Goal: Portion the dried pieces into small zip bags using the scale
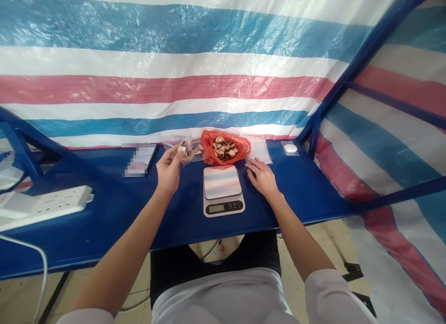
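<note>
Between thumb and fingers, my left hand (169, 168) pinches a small pale piece (182, 148), too small to name surely. Just behind it lies a clear plastic bag (197, 155) with some tan pieces in it. A red plastic bag (245, 152), its mouth spread wide, holds many dried brown slices (226, 148). In front of this bag stands a digital kitchen scale (222, 184) with a bare, reflective plate. My right hand (262, 176) rests right of the scale, fingers apart and holding nothing, its fingertips by a stack of clear plastic bags (261, 149).
A small packet with a white round item (290, 148) lies at the back right. Left of my left hand is a partly blurred box (141, 161). A white power strip (66, 201) with its cable sits far left. Blue frame bars (315, 140) and striped sheeting (174, 89) enclose the table.
</note>
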{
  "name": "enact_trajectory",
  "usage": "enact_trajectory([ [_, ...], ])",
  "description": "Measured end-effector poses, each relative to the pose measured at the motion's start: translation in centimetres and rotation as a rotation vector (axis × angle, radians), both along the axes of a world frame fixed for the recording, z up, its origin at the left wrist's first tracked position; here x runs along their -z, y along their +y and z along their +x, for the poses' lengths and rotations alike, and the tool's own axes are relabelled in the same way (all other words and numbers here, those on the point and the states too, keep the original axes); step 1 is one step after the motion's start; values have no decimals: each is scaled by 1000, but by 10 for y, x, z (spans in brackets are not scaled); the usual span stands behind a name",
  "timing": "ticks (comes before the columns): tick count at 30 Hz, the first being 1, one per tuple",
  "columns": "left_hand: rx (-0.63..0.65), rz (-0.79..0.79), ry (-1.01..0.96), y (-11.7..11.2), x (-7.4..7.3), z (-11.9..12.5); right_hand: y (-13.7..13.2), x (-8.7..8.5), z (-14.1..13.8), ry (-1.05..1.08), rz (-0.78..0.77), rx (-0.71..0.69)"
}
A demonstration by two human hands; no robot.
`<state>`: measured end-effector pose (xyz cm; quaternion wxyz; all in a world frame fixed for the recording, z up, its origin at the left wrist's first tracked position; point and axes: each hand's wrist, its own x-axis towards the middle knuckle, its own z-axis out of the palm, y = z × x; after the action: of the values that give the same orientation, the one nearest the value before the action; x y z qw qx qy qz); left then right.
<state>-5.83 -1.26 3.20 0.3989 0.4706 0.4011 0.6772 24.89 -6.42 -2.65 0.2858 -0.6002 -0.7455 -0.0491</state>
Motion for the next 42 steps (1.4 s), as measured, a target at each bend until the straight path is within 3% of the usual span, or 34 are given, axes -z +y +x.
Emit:
enact_trajectory([
  [5, 159, -114, -150, -15, -9, 14, -5, -30, -15, 138, 14, -32],
  [9, 254, -177, -190, -22, -9, 28, 5, -51, -32, 330, 5, -91],
  [14, 414, -348, -347, -31, -12, 44, 34, -56, -54, 762, -124, -202],
  [18, 462, -450, -490, -38, -19, 51, 46, -56, -65, 1135, -228, -311],
  [27, 452, -496, -616, -35, -16, 51, 42, -60, -67, 1420, -447, -249],
  [33, 441, -506, -593, -30, -12, 47, 43, -65, -67, 1447, -513, -270],
  [38, 328, -502, -448, -22, 1, 32, 50, -64, -68, 1373, -479, -256],
  [42, 153, -344, -203, -18, 18, 7, 56, -59, -72, 1302, -479, -255],
])
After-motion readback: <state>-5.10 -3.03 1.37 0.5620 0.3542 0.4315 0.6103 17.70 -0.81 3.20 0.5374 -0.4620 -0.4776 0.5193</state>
